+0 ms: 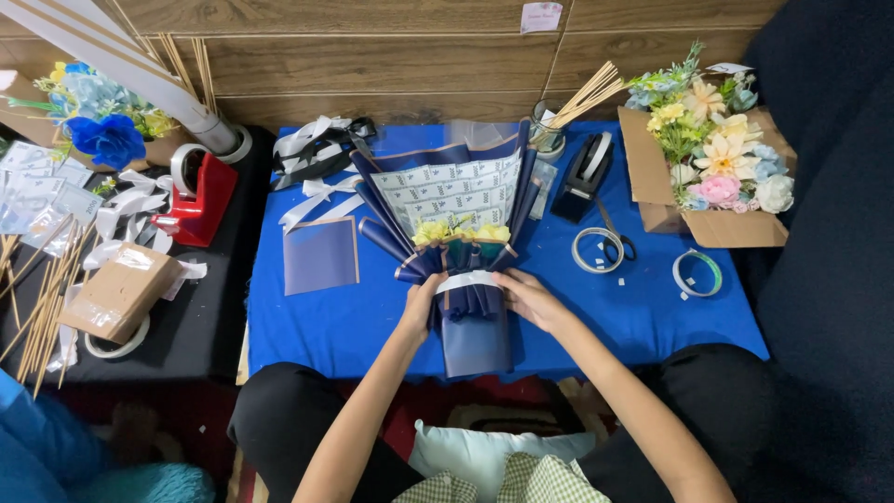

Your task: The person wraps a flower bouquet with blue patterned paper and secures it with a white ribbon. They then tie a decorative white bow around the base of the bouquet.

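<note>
the bouquet [461, 270] lies near the middle of the blue table cloth [652, 317], its stem end toward the person and its fan of navy wrapping paper opening to the far side. the left hand [419, 303] is curled round the left of the waist, and the right hand [526, 296] cups the right of it, both closed on the wrap where a pale ribbon band [466, 280] crosses. it looks light, i'd judge, and the paper stiff but easily creased, so the narrow waist seems the sound place to grip, not the flared sheets. the small yellow flowers [456, 231] look soft and crushable. the stems are hidden inside the wrap, and whether the band is tied or taped i can't tell. the fingertips are tucked out of sight behind the paper. a black tape dispenser [582, 177] sits to the far right.
</note>
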